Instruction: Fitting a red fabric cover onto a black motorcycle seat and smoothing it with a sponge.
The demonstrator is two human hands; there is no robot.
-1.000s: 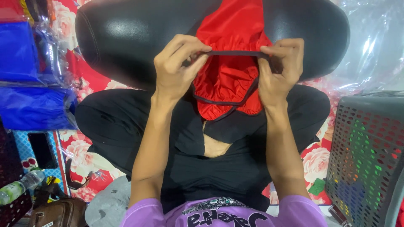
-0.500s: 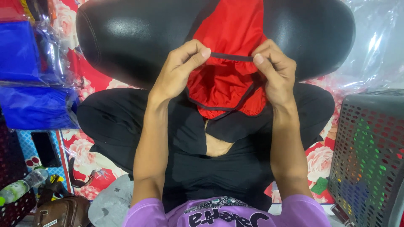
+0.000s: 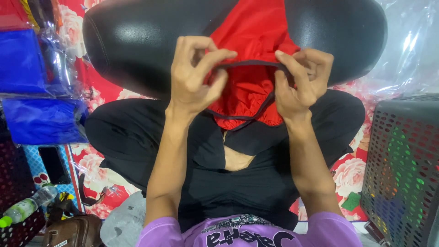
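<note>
Red cloth, dark elastic edging, gathered, stretched between both hands.

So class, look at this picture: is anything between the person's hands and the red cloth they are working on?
Nothing visible. Both the left hand and the right hand already grip the dark band at the edge of the red cloth, which lies on the black cushion.

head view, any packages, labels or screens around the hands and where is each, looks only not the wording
Clear plastic packs of blue cloth: stacked at far left, flat and glossy.
Dark phone: lower left on the floral mat, flat rectangle, screen blank.
Plastic bottle: bottom left, lying down, clear with a pale label and green cap.
</note>
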